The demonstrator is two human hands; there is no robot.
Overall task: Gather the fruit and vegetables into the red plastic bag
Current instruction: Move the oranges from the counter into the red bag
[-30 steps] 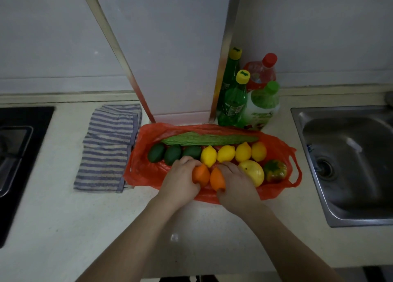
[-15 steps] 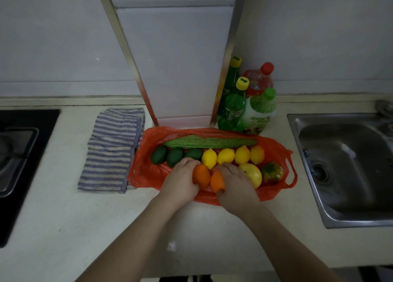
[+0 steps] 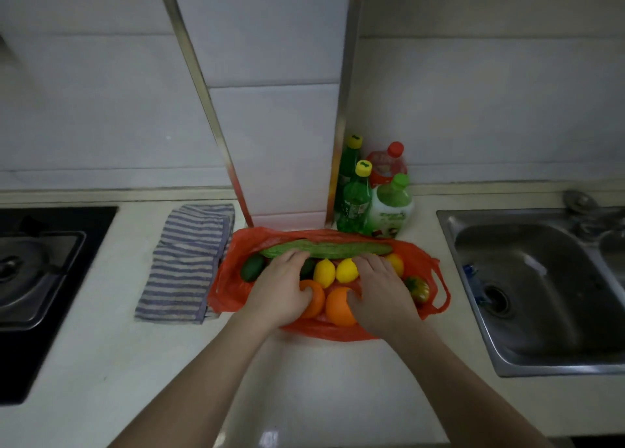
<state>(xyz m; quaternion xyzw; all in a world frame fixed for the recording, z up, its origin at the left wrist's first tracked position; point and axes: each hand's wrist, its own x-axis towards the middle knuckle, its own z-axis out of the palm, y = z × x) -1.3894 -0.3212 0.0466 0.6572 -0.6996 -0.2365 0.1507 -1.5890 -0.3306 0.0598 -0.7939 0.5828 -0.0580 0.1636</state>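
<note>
Left hand [image 3: 282, 290] and right hand [image 3: 384, 295] palm-down on the fruit [image 3: 324, 272], fingers loosely spread

Two oranges [image 3: 314, 300] [image 3: 339, 307], four bottles [image 3: 348, 163] [image 3: 355, 201] [image 3: 385, 165] [image 3: 392, 209]

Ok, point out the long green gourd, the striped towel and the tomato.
long green gourd [image 3: 338, 250]: head view, its bare middle stretch.
striped towel [image 3: 189, 261]: head view, centre of the cloth.
tomato [image 3: 419, 289]: head view, its exposed right side.

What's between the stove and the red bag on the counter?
Head view: a folded blue-and-white striped cloth lies on the counter between the stove and the red bag; its right edge touches the bag.
</note>
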